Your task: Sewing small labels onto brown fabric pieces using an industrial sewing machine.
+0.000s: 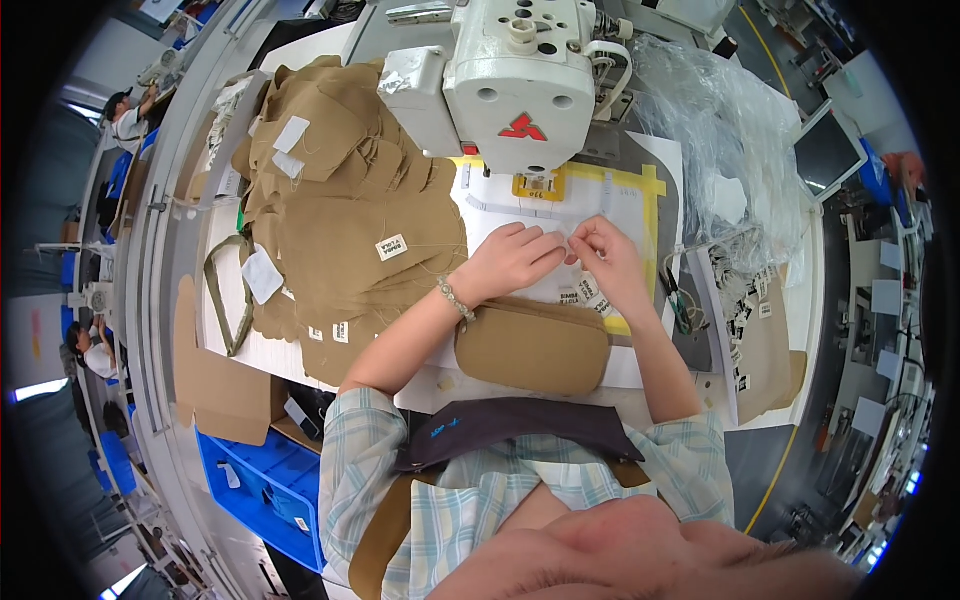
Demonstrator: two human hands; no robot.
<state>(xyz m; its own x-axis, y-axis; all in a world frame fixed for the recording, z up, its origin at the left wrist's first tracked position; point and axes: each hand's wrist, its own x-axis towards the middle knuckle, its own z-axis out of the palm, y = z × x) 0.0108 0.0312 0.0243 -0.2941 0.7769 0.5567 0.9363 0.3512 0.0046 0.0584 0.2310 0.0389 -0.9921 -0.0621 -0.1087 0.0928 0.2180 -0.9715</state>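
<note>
My left hand (512, 260) and my right hand (610, 262) meet in front of the sewing machine (520, 90), above a white sheet edged with yellow tape (648, 215). The fingertips of both hands are pinched close together. Whatever lies between them is too small to make out. Just below the right hand are several small white labels with dark print (588, 292). A folded brown fabric piece (533, 345) rests at the table's near edge, between my forearms. Under the machine head lies a small yellow-framed plate (540, 184).
A big heap of brown fabric pieces (350, 215) covers the left side, with white tags on it. To the right are scissors (682, 310), a tray of labels (745, 330) and crumpled clear plastic (710, 130). A blue crate (260, 495) stands lower left, beside a cardboard box (225, 385).
</note>
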